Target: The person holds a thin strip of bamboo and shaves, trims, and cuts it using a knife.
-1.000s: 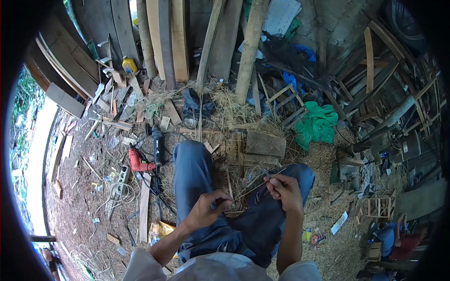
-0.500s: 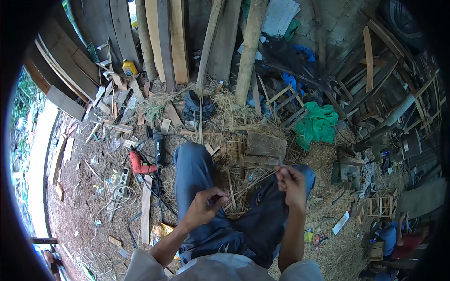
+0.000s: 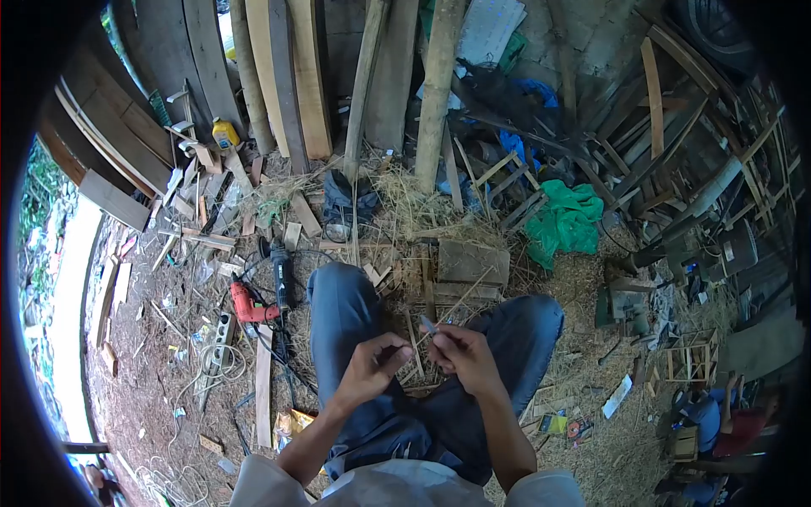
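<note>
Above my lap, my left hand (image 3: 372, 365) has its thumb and fingertips pinched together; whatever lies between them is too small to make out. Close on its right, my right hand (image 3: 460, 357) grips a small grey blade-like tool (image 3: 428, 324), its tip pointing up and left. A thin pale strip (image 3: 470, 290) slants up and right from near the right hand; its lower end is hidden by the fingers. The two hands are a short gap apart. Beyond my knees lie a wooden block (image 3: 473, 263) and a hammer-like tool (image 3: 428, 275).
Left of my knee lie a red drill (image 3: 251, 302), a dark grinder (image 3: 282, 275) and a power strip (image 3: 221, 338). A green plastic bag (image 3: 564, 221) is at the right. Planks (image 3: 308, 80) lean at the back. Another person (image 3: 739, 427) is at the far lower right.
My right hand has moved left from over the right knee, close to my left hand, with the grey tool still in it. The strip now slants more steeply. The view has shifted slightly.
</note>
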Tool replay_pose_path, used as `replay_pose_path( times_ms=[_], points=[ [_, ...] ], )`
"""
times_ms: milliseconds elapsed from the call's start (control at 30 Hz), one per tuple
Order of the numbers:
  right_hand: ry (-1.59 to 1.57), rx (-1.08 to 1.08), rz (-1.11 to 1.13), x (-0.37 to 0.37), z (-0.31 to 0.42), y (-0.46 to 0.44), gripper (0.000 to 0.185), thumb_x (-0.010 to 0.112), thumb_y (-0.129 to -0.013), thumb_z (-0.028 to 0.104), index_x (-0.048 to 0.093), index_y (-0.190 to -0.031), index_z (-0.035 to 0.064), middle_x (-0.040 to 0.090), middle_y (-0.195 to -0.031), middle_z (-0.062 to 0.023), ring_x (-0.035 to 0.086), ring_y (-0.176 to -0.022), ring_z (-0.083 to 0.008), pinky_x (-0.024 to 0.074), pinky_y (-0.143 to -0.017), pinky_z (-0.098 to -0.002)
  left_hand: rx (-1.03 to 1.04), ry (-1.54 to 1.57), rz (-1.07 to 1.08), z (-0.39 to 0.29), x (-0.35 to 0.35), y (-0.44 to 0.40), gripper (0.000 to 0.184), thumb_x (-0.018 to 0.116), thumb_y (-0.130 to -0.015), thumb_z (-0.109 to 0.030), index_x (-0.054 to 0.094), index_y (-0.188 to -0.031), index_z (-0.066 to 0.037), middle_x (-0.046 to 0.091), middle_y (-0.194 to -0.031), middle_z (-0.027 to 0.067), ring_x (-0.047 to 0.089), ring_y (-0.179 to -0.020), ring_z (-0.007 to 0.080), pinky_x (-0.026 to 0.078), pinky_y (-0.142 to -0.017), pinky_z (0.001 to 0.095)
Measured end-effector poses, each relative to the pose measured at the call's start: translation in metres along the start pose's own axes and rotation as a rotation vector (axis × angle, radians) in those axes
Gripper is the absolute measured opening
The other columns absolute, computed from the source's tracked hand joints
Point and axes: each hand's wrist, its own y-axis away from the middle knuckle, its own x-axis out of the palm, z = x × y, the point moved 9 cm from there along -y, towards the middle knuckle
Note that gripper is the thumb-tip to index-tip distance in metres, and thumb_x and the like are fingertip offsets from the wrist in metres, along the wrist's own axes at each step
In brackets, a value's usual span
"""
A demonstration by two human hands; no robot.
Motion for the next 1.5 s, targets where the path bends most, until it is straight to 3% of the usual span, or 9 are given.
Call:
replay_pose_path(
  times_ms=[200,300,467,667,933,1033,1133,1367,1500],
  points=[
    [-0.128,-0.060,-0.069,-0.041,0.022,-0.008,0.024,0.054,-0.094,0.014,0.062,-0.112,0.0009,0.054,-0.068,0.0015,0.038,-0.054,-0.0023,0.0281,-0.046,-0.0177,0.098,-0.009,-0.016,-0.001,-0.008,0.007,0.012,0.062,-0.089,-0.013,0.063,-0.090,-0.001,0.057,-0.070,-0.0009,0.044,-0.063,0.0039,0.036,-0.056,0.0226],
    [0.116,0.034,0.016,-0.008,0.027,0.003,0.023,0.054,-0.092,0.011,0.062,-0.109,-0.0026,0.051,-0.065,-0.0002,0.038,-0.053,-0.0041,0.0297,-0.046,-0.0197,0.038,0.086,0.011,0.000,-0.001,0.003,0.012,0.062,-0.089,-0.012,0.063,-0.090,0.000,0.060,-0.073,0.0012,0.047,-0.067,0.0050,0.039,-0.060,0.0231],
    [-0.020,0.005,0.196,0.011,0.009,-0.001,0.021,0.053,-0.092,0.007,0.062,-0.106,-0.0052,0.053,-0.068,-0.0014,0.039,-0.053,-0.0049,0.0297,-0.047,-0.0192,0.062,0.022,0.027,-0.013,0.007,0.000,0.012,0.061,-0.090,-0.012,0.063,-0.090,0.001,0.062,-0.075,0.0032,0.051,-0.070,0.0058,0.041,-0.063,0.0244],
    [-0.007,0.022,-0.148,-0.049,0.021,-0.002,0.018,0.054,-0.092,0.008,0.063,-0.099,-0.0059,0.051,-0.066,0.0012,0.038,-0.052,-0.0031,0.0299,-0.046,-0.0184,0.060,-0.020,0.065,-0.005,0.004,0.010,0.012,0.062,-0.089,-0.012,0.064,-0.092,0.000,0.060,-0.075,-0.0007,0.049,-0.070,0.0044,0.039,-0.063,0.0217],
    [-0.052,-0.048,-0.127,-0.042,0.027,0.000,0.018,0.055,-0.092,0.010,0.064,-0.100,-0.0043,0.051,-0.066,0.0009,0.040,-0.053,-0.0033,0.0300,-0.047,-0.0178,0.089,-0.027,0.047,-0.007,0.002,0.009,0.012,0.064,-0.087,-0.012,0.065,-0.090,0.000,0.063,-0.074,0.0038,0.051,-0.063,0.0087,0.040,-0.057,0.0251],
    [0.160,-0.041,0.123,0.007,0.012,0.005,0.018,0.055,-0.093,0.015,0.064,-0.095,-0.0005,0.050,-0.066,0.0015,0.036,-0.051,-0.0031,0.0276,-0.045,-0.0177,0.007,-0.072,0.087,-0.005,0.005,0.005,0.012,0.060,-0.089,-0.010,0.064,-0.091,0.001,0.063,-0.078,0.0029,0.054,-0.073,0.0069,0.043,-0.067,0.0239],
    [-0.083,-0.084,-0.233,-0.070,0.024,-0.008,0.017,0.055,-0.092,0.013,0.064,-0.095,-0.0018,0.052,-0.067,0.0021,0.041,-0.056,-0.0030,0.0288,-0.046,-0.0168,0.048,-0.079,0.047,-0.004,-0.005,0.010,0.011,0.060,-0.089,-0.010,0.064,-0.089,0.001,0.064,-0.078,0.0038,0.056,-0.074,0.0084,0.044,-0.068,0.0242],
    [-0.169,-0.144,-0.241,-0.091,0.046,0.002,0.022,0.056,-0.093,0.017,0.061,-0.104,-0.0013,0.053,-0.069,0.0016,0.041,-0.055,-0.0023,0.0281,-0.046,-0.0161,0.047,-0.020,-0.010,0.012,-0.017,0.007,0.012,0.059,-0.090,-0.011,0.064,-0.089,-0.001,0.065,-0.080,0.0033,0.055,-0.072,0.0078,0.042,-0.065,0.0230],
    [0.123,-0.041,-0.110,-0.034,0.028,0.006,0.025,0.055,-0.093,0.017,0.061,-0.109,-0.0015,0.052,-0.069,0.0013,0.040,-0.056,-0.0024,0.0291,-0.046,-0.0169,0.039,0.083,-0.039,0.008,-0.006,0.000,0.013,0.060,-0.090,-0.013,0.064,-0.089,-0.001,0.062,-0.076,0.0003,0.050,-0.069,0.0049,0.039,-0.061,0.0213]
  ],
)
